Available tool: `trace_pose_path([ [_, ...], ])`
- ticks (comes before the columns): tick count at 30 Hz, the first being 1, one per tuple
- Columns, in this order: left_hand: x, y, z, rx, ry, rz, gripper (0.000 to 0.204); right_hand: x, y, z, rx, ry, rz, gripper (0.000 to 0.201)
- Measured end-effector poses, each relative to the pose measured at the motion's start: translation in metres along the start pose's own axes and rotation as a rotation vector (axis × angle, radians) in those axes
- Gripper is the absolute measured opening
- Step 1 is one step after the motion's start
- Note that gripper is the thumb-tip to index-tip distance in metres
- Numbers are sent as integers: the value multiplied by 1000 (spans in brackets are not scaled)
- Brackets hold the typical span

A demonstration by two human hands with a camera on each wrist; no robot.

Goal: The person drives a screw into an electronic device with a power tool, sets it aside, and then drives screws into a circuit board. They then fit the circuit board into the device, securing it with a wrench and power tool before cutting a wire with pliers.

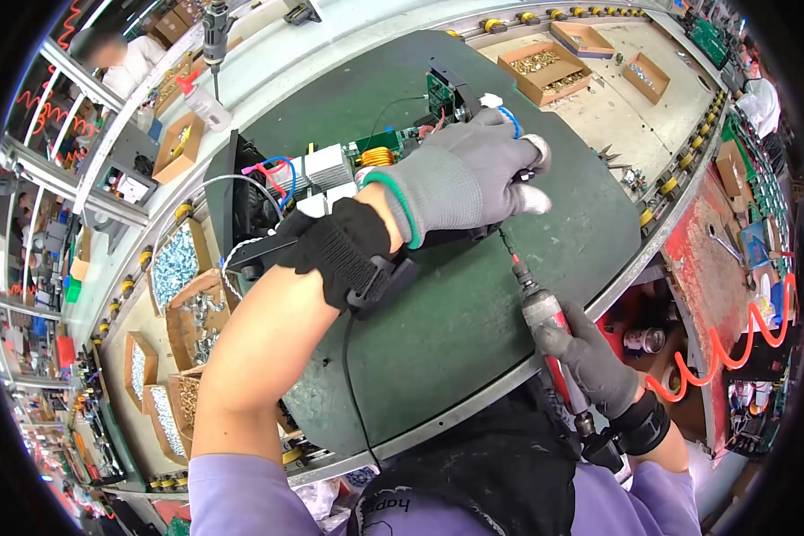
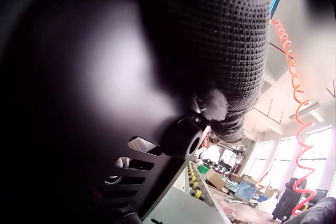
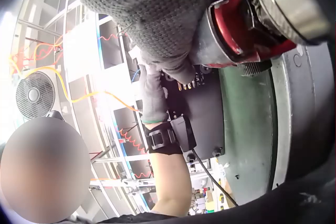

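My gloved left hand [image 1: 473,170] reaches across a black metal case [image 2: 105,150] and grips its right end, fingers bent at the edge. In the left wrist view, fingertips are right beside a round black foot [image 2: 184,137] on the slotted panel. The case holds a green circuit board, a copper coil [image 1: 378,157] and a finned heat sink [image 1: 322,170]. My gloved right hand [image 1: 581,353] grips a silver and red power screwdriver [image 1: 545,313]. Its long bit [image 1: 506,239] points up toward the case's near right side, close below my left hand.
A green mat [image 1: 438,330] lies under the case. Boxes of screws [image 1: 545,71] stand at the back right, with more boxes [image 1: 179,263] at left. Pliers [image 1: 607,156] lie on the right. An orange coiled hose [image 1: 724,357] hangs at right; another driver [image 1: 215,36] hangs upper left.
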State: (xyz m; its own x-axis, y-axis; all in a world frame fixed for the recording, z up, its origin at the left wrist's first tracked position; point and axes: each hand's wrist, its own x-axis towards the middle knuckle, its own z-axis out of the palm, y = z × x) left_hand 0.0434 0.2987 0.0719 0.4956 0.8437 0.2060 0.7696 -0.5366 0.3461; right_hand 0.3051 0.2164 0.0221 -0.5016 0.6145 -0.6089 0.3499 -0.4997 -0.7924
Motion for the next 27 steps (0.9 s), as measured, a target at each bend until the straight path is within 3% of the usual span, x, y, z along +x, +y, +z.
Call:
trace_pose_path([
  [2,1,-3,4,43,21,43,38,5,4,1,-68,57,-94,61],
  [7,6,-6,4,67,40,86,33,6,-6,6,-79,67,-27,62],
  [15,8,-2,2,-6,-20,-34,30,5,-15,17,17,65,27,59],
  [17,9,-3,5,-9,10,-6,30,8,-13,19,-56,78,-64,58],
  [24,10,-1,3,-24,-18,-33,30,10,-9,17,-40,69,-52,58],
  [27,9,-2,4,-30,29,-11,30,13,-4,15,-85,68,-133,58],
])
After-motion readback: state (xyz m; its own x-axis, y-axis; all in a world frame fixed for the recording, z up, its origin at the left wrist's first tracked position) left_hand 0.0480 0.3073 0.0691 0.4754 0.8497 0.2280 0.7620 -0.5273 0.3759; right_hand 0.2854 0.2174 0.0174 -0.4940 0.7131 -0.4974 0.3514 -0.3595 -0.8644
